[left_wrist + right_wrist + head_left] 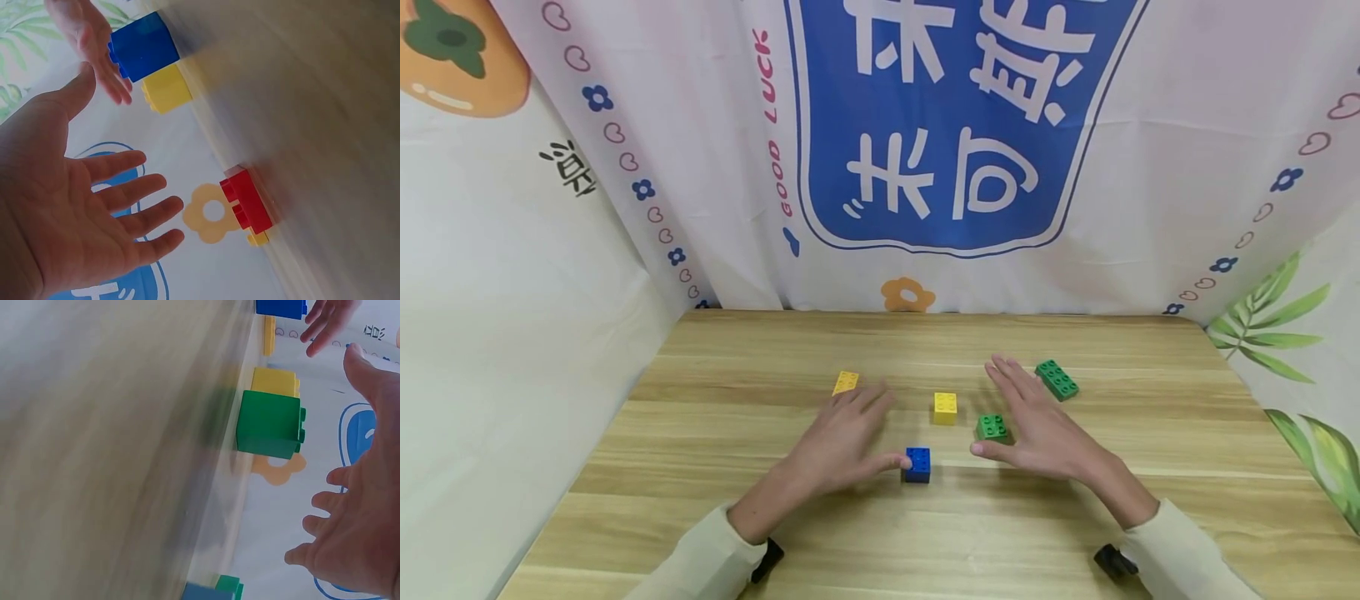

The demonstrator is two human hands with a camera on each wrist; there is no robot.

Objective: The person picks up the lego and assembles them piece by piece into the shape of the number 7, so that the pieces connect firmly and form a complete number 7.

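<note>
A wooden table (970, 542) fills the lower half of the head view, with both hands above it, holding nothing. The left hand (842, 442), left of centre, has its fingers spread; the right hand (1041, 429), right of centre, extends its fingers with the thumb held apart. The long green block (1057, 380) lies right of the right fingertips, the long yellow block (846, 382) partly behind the left hand; a red block (250, 203) shows lower right in the left wrist view. Around the centre sit the small blue block (917, 465), small green block (992, 427) and small yellow block (945, 408). A sure grip probably calls for thumb and fingertips low on opposite sides, without nudging neighbours.
</note>
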